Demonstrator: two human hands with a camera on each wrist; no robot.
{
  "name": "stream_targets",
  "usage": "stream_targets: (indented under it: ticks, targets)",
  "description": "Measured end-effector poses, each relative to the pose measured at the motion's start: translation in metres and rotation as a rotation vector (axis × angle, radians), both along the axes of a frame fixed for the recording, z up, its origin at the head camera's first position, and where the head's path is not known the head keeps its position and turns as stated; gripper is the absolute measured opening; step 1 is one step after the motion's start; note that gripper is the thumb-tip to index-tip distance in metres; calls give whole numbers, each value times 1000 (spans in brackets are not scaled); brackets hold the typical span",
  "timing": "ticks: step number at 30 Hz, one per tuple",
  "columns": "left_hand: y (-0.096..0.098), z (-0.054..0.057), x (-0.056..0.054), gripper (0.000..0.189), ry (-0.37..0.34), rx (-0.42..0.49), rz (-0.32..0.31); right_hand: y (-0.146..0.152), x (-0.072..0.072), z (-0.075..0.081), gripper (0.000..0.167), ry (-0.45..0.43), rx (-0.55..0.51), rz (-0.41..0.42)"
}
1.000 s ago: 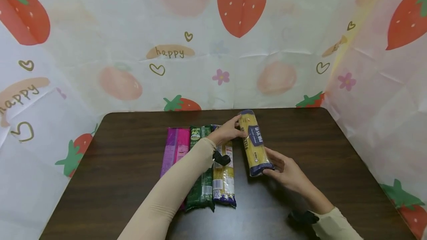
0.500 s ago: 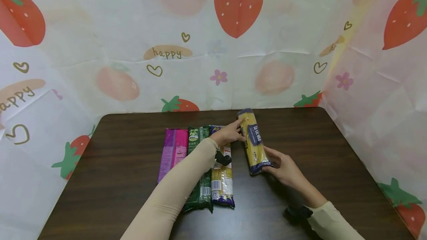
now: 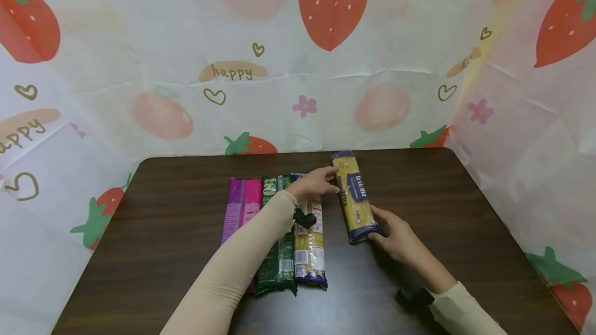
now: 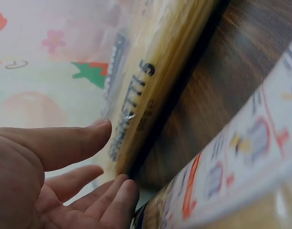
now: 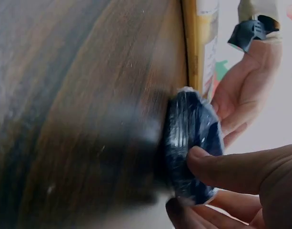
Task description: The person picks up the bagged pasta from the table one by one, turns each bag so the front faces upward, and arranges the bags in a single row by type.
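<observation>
A yellow spaghetti pack (image 3: 352,190) with dark blue ends lies slightly slanted at the right of the row of packs. My right hand (image 3: 398,237) pinches its near end; in the right wrist view the thumb presses the blue wrapper end (image 5: 184,126) while fingers go round the far side. My left hand (image 3: 314,182) is at the left of its upper part, thumb and fingers relaxed and spread. In the left wrist view the thumb is beside the printed side of the spaghetti pack (image 4: 150,81), holding nothing.
Left of it, side by side, lie a yellow-and-white pasta pack (image 3: 309,252), a green pack (image 3: 281,268) and a purple-pink pack (image 3: 242,203). My left forearm crosses over them. The dark wooden table (image 3: 163,221) meets a strawberry-printed sheet (image 3: 279,112) behind.
The left hand has loosened from the spaghetti pack and drawn slightly left. The pack appears settled lower on the table; the right hand stays at its near end.
</observation>
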State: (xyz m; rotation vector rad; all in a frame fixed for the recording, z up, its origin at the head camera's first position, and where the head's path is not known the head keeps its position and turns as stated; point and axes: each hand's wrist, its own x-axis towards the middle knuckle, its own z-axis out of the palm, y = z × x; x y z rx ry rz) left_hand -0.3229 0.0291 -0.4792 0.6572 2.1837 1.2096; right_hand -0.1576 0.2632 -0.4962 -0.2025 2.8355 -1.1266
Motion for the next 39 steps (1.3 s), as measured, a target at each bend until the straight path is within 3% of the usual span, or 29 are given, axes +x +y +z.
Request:
stream_targets:
  ticks: [6, 11, 17, 24, 26, 31, 39]
  targets:
    - [-22, 11, 1, 63, 88, -16, -26, -10, 4, 8, 69, 134, 29, 29]
    - [-42, 13, -1, 60, 137, -17, -30, -22, 9, 13, 72, 225, 46, 54]
    - [-59, 14, -2, 59, 172, -47, -7, -37, 15, 13, 80, 191, 49, 79]
    - [-73, 11, 1, 60, 353, -258, 1, -54, 21, 9, 78, 216, 33, 159]
    - [-75, 8, 2, 62, 377, -291, -2, -58, 23, 8, 76, 223, 26, 190]
    - [-79, 3, 1, 67, 384, -322, -26, -69, 29, 5, 74, 192, 9, 259]
    - [-77, -4, -3, 76, 367, -378, -53, -88, 34, -1, 90, 72, -14, 327]
